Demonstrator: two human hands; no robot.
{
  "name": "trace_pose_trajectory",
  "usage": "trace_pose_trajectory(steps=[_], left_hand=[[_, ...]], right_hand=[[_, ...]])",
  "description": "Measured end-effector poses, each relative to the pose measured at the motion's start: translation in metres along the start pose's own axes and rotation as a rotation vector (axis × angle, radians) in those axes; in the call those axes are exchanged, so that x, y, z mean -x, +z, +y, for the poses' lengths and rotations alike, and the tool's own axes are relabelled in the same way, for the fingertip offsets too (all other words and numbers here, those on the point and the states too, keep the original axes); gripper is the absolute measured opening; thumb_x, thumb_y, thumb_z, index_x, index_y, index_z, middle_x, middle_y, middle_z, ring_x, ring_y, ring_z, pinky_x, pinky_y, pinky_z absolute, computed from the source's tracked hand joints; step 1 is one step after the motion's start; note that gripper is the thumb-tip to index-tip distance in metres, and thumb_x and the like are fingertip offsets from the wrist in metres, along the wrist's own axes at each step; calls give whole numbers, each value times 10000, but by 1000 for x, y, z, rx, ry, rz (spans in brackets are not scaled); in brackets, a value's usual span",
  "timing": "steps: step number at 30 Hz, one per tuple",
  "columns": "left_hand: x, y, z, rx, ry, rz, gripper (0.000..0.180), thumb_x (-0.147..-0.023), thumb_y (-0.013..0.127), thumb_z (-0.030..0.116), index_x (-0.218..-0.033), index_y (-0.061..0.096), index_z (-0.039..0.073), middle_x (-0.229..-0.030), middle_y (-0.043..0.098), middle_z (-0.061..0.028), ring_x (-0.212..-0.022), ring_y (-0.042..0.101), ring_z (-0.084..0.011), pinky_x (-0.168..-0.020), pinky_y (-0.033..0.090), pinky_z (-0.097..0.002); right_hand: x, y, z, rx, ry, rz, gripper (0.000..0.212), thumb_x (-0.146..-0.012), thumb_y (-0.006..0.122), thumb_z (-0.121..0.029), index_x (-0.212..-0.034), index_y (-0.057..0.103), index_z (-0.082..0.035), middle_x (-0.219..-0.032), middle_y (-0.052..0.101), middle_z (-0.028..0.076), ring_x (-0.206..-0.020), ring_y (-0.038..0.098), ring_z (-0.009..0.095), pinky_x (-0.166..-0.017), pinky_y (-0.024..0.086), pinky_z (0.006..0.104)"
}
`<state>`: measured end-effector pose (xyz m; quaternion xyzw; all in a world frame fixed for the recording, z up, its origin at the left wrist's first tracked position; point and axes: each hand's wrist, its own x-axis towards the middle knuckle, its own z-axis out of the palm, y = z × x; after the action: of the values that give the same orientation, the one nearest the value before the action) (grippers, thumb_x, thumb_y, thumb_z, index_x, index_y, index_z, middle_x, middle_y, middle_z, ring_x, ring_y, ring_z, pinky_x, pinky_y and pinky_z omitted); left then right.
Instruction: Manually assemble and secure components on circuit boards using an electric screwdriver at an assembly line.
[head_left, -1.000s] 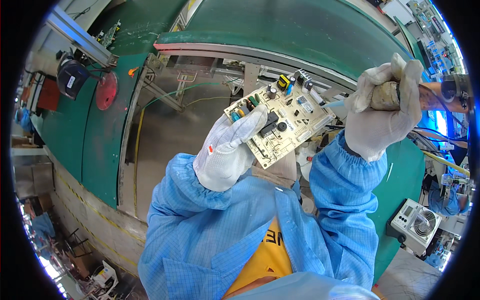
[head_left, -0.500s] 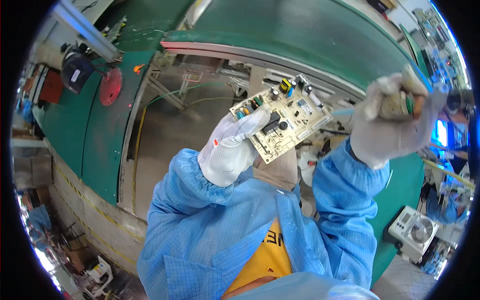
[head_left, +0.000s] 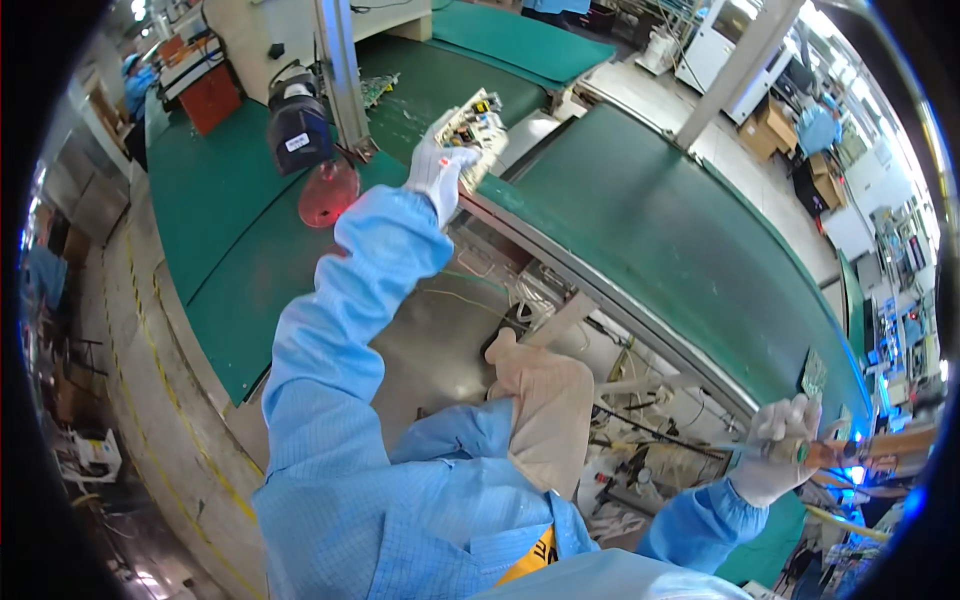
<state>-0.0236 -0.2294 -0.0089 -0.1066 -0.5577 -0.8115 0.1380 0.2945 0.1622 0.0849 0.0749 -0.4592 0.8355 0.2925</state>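
Observation:
My left hand (head_left: 438,172), in a white glove, is stretched out to the far side and grips a circuit board (head_left: 480,135). The pale board is tilted, with its parts facing up, above the near edge of a green belt (head_left: 620,190). Down at the right, my right hand (head_left: 775,455), gloved as well, has its fingers curled round a cylindrical tool handle (head_left: 800,452) with a green band. A brown shaft runs from it toward the right rim; the tool's kind is unclear. Just beyond those fingers, a smaller green circuit board (head_left: 814,372) is at the belt's edge.
A dark hooded device (head_left: 298,128) on the left green table (head_left: 225,260) stands by a red-lit patch (head_left: 328,195). A metal post (head_left: 342,75) rises near it, with a green board (head_left: 380,90) behind. A metal rail edges the belt. Cardboard boxes (head_left: 768,130) stand far right.
My left hand has carried the circuit board away from my body, out to the belt. My right hand has lowered toward the belt's right end, still round the handle. The view has shifted.

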Motion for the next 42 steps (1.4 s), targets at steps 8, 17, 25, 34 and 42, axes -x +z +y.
trace_pose_trajectory(steps=[8, 17, 25, 34, 42], left_hand=[[-120, -58, -44, -1213, 51, 83, 519, -784, 577, 94, -1290, 548, 206, -1142, 640, -141, -1040, 615, -317, -925, 466, -358], [-134, -72, -66, -1278, 172, 291, 587, -720, 537, 47, -1306, 513, 52, -1239, 585, -189, -1147, 553, -326, -998, 404, -371], [-31, 32, -61, -1265, 621, -89, 556, -782, 679, 36, -1304, 497, 92, -1274, 569, -97, -1163, 556, -258, -1001, 426, -327], [36, 155, -39, -905, 659, -392, 500, -718, 654, -51, -1203, 582, 47, -1254, 569, -162, -1193, 534, -290, -1029, 412, -356], [123, 281, -28, -810, 844, -870, 692, -658, 780, 144, -1293, 504, 127, -1334, 462, -173, -1252, 440, -375, -1044, 385, -451]], right_hand=[[-59, -83, -9, 716, 431, 360, 371, -909, 564, -462, -970, 596, -98, -764, 589, 18, -630, 554, 114, -483, 393, 190], [-125, -274, -25, 2210, 91, 726, 426, -791, 602, -232, -1216, 622, -222, -1231, 589, 147, -1179, 528, 286, -1004, 416, 382], [-127, -306, -34, 2411, 324, 874, 499, -799, 572, -50, -1250, 577, -264, -1315, 509, 166, -1128, 568, 311, -971, 450, 380], [-144, -275, -24, 2491, 148, 394, 204, -834, 556, -184, -975, 691, -125, -947, 650, 163, -941, 626, 338, -805, 515, 435], [-128, -126, 28, 2290, -82, -73, 182, -664, 614, -173, -730, 692, -23, -877, 633, 179, -883, 611, 349, -811, 512, 414]])
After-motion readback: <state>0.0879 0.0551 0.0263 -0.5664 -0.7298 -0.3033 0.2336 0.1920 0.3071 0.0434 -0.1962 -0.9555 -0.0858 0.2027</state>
